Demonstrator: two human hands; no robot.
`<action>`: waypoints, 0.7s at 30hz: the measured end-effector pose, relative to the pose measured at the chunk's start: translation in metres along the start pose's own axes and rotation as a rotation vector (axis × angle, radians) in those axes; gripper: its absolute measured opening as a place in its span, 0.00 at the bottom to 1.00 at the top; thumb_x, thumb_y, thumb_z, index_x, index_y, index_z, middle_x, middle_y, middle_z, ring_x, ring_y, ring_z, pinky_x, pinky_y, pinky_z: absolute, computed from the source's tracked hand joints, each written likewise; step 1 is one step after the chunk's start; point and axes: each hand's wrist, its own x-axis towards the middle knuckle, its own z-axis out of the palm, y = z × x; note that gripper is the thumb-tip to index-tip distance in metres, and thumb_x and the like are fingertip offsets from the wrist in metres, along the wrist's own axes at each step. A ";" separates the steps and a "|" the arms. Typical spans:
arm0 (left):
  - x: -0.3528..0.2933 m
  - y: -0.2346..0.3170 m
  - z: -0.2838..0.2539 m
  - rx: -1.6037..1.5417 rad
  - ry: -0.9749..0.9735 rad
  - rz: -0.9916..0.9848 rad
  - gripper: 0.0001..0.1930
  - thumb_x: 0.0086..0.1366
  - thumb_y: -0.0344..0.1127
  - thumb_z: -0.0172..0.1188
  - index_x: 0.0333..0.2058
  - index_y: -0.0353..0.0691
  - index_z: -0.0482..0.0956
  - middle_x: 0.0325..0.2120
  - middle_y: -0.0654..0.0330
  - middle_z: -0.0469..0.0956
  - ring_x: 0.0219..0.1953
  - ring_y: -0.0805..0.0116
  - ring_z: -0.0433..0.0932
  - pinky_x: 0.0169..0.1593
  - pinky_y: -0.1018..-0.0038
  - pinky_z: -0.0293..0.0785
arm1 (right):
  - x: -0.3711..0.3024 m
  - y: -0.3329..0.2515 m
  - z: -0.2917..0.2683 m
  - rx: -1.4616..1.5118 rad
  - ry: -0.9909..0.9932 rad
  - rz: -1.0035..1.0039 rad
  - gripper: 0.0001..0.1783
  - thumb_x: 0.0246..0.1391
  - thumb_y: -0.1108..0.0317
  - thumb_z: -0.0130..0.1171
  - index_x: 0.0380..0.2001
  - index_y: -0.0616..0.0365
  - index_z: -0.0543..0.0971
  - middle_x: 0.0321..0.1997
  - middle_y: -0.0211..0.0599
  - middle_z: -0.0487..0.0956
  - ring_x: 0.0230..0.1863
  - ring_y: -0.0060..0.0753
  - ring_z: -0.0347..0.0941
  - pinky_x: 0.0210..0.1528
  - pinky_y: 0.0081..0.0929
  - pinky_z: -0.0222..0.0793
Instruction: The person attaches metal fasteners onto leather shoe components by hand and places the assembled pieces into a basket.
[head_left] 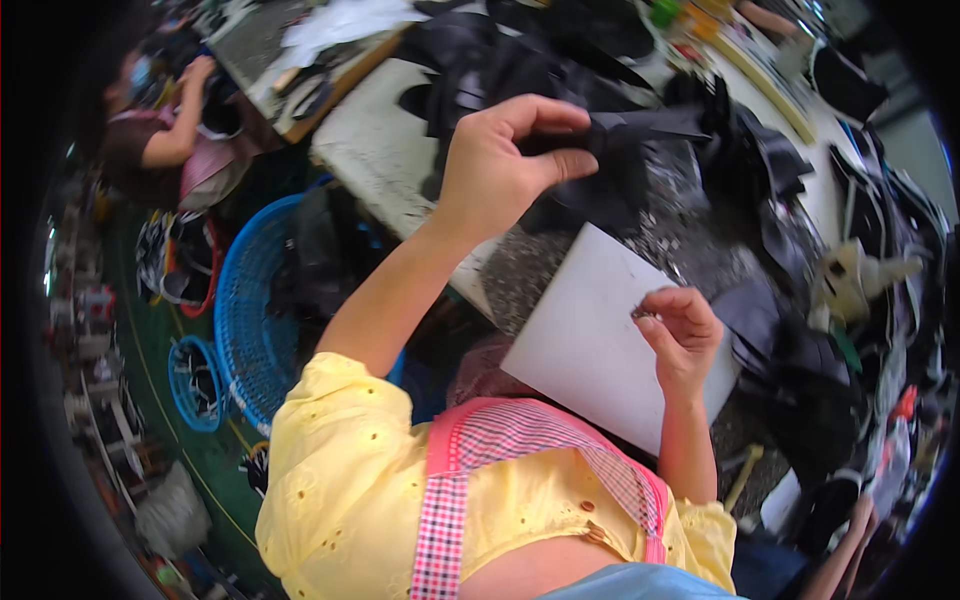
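My left hand point(500, 165) reaches over the far part of the worktable, thumb and fingers spread in a wide curve. Just past its fingertips lie black flat pieces point(610, 180) of sheet material in a loose heap; no firm grip on them shows. Above a white square board point(590, 330), my right hand point(685, 335) is closed in a pinch. Something small and dark seems to sit at its fingertips, too small to name. The board lies tilted on the dark, scrap-strewn tabletop point(525, 265) near my apron.
A blue plastic basket point(262, 310) holding dark material stands on the floor at left, beside a smaller blue basket point(195, 385). A co-worker point(165, 140) sits at far left. More black pieces point(800, 370) are piled at right, near a cream-coloured object point(850, 280).
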 end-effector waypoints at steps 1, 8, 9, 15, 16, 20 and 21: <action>-0.010 0.011 0.010 -0.157 -0.110 -0.137 0.14 0.44 0.21 0.64 0.33 0.34 0.76 0.27 0.63 0.77 0.29 0.79 0.73 0.36 0.83 0.70 | 0.002 -0.014 0.006 -0.023 0.040 0.012 0.10 0.36 0.86 0.58 0.26 0.65 0.75 0.28 0.35 0.75 0.30 0.23 0.70 0.33 0.17 0.65; -0.042 -0.029 0.058 -0.702 -0.326 -0.547 0.08 0.52 0.30 0.61 0.31 0.34 0.77 0.25 0.66 0.76 0.29 0.84 0.70 0.35 0.86 0.67 | 0.018 -0.007 0.001 -0.422 -0.020 -0.344 0.09 0.34 0.85 0.61 0.23 0.67 0.74 0.27 0.36 0.74 0.27 0.21 0.70 0.31 0.16 0.66; -0.045 -0.032 0.060 -0.756 -0.374 -0.573 0.11 0.54 0.33 0.59 0.35 0.34 0.75 0.28 0.65 0.76 0.31 0.82 0.71 0.37 0.85 0.67 | 0.018 0.001 -0.006 -0.452 0.019 -0.326 0.08 0.34 0.84 0.61 0.23 0.67 0.74 0.28 0.35 0.73 0.29 0.21 0.69 0.32 0.16 0.65; -0.070 -0.039 0.064 -0.784 -0.432 -0.489 0.22 0.51 0.27 0.59 0.46 0.33 0.65 0.35 0.59 0.74 0.38 0.75 0.72 0.42 0.80 0.68 | 0.016 0.015 -0.011 -0.110 0.053 -0.144 0.08 0.34 0.84 0.62 0.21 0.64 0.75 0.32 0.34 0.69 0.34 0.23 0.66 0.34 0.19 0.63; -0.070 -0.040 0.060 -0.826 -0.410 -0.582 0.21 0.49 0.20 0.57 0.45 0.30 0.68 0.33 0.60 0.74 0.35 0.76 0.72 0.42 0.80 0.68 | 0.015 0.016 -0.010 -0.107 0.056 -0.141 0.08 0.34 0.84 0.62 0.21 0.64 0.75 0.32 0.34 0.69 0.34 0.23 0.66 0.34 0.19 0.63; -0.072 -0.043 0.059 -0.894 -0.311 -0.593 0.10 0.51 0.20 0.56 0.35 0.28 0.75 0.32 0.56 0.76 0.34 0.74 0.74 0.41 0.80 0.69 | 0.013 0.018 -0.012 -0.115 0.011 -0.146 0.08 0.34 0.83 0.63 0.22 0.64 0.76 0.32 0.32 0.68 0.34 0.21 0.65 0.35 0.18 0.62; -0.071 -0.044 0.059 -0.893 -0.312 -0.592 0.10 0.51 0.20 0.56 0.35 0.28 0.75 0.32 0.56 0.76 0.34 0.74 0.74 0.41 0.80 0.69 | 0.014 0.018 -0.013 -0.105 -0.001 -0.140 0.08 0.34 0.82 0.63 0.22 0.64 0.76 0.32 0.32 0.67 0.34 0.21 0.64 0.36 0.18 0.62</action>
